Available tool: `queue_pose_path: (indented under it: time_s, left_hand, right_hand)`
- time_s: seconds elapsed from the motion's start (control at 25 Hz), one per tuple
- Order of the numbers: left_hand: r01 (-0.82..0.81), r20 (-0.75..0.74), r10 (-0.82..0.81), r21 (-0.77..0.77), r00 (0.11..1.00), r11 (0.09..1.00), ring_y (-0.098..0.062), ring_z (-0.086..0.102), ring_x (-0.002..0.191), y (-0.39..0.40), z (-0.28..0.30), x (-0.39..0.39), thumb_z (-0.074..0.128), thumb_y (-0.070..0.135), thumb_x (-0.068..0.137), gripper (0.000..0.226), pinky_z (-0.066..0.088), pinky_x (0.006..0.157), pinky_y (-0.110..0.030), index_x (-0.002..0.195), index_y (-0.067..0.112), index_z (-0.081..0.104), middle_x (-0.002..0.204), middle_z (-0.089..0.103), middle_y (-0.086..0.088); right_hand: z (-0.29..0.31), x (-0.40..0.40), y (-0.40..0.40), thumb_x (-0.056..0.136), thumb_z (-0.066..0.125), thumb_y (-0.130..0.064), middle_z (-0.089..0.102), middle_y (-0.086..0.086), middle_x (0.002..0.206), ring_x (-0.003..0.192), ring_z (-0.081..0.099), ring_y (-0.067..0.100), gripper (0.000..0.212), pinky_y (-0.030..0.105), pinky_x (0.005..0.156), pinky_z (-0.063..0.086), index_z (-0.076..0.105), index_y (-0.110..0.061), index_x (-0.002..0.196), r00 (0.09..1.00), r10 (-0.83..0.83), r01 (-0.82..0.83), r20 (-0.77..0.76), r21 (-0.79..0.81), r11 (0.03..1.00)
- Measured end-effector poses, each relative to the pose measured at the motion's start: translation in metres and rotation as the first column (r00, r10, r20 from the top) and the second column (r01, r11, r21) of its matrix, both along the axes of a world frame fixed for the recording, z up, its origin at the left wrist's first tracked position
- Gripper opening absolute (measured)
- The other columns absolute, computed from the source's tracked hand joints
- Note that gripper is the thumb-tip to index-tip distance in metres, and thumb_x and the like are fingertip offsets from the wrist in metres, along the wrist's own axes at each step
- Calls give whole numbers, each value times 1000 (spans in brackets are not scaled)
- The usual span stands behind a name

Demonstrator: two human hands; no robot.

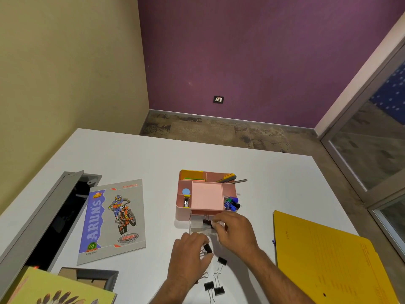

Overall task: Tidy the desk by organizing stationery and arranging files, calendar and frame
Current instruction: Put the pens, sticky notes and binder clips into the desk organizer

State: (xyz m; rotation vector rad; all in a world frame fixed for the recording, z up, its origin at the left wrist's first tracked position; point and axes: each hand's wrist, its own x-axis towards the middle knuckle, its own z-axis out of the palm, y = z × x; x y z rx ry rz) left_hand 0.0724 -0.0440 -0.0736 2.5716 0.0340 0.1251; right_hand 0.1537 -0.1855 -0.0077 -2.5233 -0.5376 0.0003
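Note:
A pink desk organizer (206, 199) stands mid-desk, its clear front drawer (198, 226) pulled out. My right hand (235, 230) pinches a black binder clip (207, 222) over that drawer. My left hand (189, 258) pinches another black binder clip (207, 248) just above the desk. Three more binder clips (215, 286) lie loose near the front edge. The organizer holds pens (229, 178), markers (232, 204), sticky notes (192, 175) and a stapler (186, 201).
A motorbike-cover notebook (112, 220) lies left of the organizer. A yellow file (328, 260) sits at the right. A dark picture frame (96, 277) and a yellow-green book (54, 290) are front left. An open grey cable hatch (54, 216) runs along the desk's left edge.

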Motion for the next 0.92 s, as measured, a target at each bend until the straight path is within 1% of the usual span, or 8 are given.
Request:
queue_pose_path:
  time_s: [0.16, 0.28, 0.4, 0.48, 0.6, 0.72, 0.84, 0.92]
  left_hand:
    - [-15, 188, 43, -148, 981, 989, -7, 53, 89, 3, 10, 3, 67, 47, 74, 28, 44, 72, -26, 100, 38, 61, 96, 61, 20]
    - [-15, 238, 58, -182, 969, 983, -9, 55, 90, 3, 18, 5, 66, 44, 77, 27, 46, 71, -28, 102, 35, 63, 96, 61, 17]
    - [-15, 255, 65, -195, 965, 981, -9, 56, 91, 4, 18, 6, 66, 42, 79, 27, 48, 72, -32, 105, 35, 64, 97, 62, 15]
    - [-6, 275, 62, -199, 960, 980, -9, 56, 90, 6, 18, 5, 66, 42, 80, 27, 49, 71, -33, 106, 35, 64, 96, 62, 15]
    - [6, 278, 54, -208, 959, 978, -5, 54, 92, 10, 20, 3, 69, 47, 78, 32, 47, 75, -28, 108, 35, 65, 98, 59, 18]
    - [9, 196, 46, -275, 980, 962, 4, 49, 92, 21, 17, -3, 71, 59, 73, 42, 40, 79, -18, 105, 37, 57, 100, 52, 26]
    - [108, 47, -101, -180, 994, 978, 2, 45, 89, 36, 7, -13, 66, 72, 67, 45, 41, 81, -23, 94, 38, 56, 91, 51, 26]
    - [208, -88, -218, -104, 972, 973, 0, 42, 92, 44, 0, -21, 63, 77, 65, 53, 38, 85, -26, 98, 37, 58, 92, 51, 24]
  right_hand:
    - [5, -15, -10, 73, 75, -30, 72, -19, 77, 74, 67, 5, 7, 18, 66, 53, 74, -36, 78, 979, 18, 43, -205, 290, 956]
    - [7, -20, -12, 69, 83, -19, 74, -12, 80, 76, 69, 9, 25, 23, 69, 56, 74, -42, 76, 919, 67, 94, -389, 380, 920]
    - [5, -21, -11, 68, 85, -12, 74, 2, 79, 73, 70, 17, 23, 39, 71, 61, 77, -29, 81, 871, 60, 199, -487, 462, 864]
    - [5, -21, -8, 68, 84, -5, 74, 8, 77, 71, 70, 21, 22, 43, 70, 61, 77, -20, 84, 849, 60, 247, -525, 495, 833]
    - [6, -23, -5, 69, 83, -4, 74, 7, 77, 71, 70, 19, 22, 40, 71, 61, 78, -19, 84, 855, 65, 233, -514, 492, 839]
    - [9, -21, -3, 71, 82, -5, 75, -2, 78, 73, 68, 10, 23, 27, 71, 58, 78, -25, 81, 907, -45, 261, -419, 477, 839]
    - [16, -14, 1, 74, 80, -8, 74, -8, 83, 77, 67, 6, 24, 14, 67, 53, 75, -31, 82, 937, -119, 259, -327, 426, 867]
    - [16, -11, 5, 78, 77, -14, 73, -13, 87, 77, 65, 4, 19, 13, 68, 52, 76, -31, 87, 958, -122, 203, -259, 311, 929]
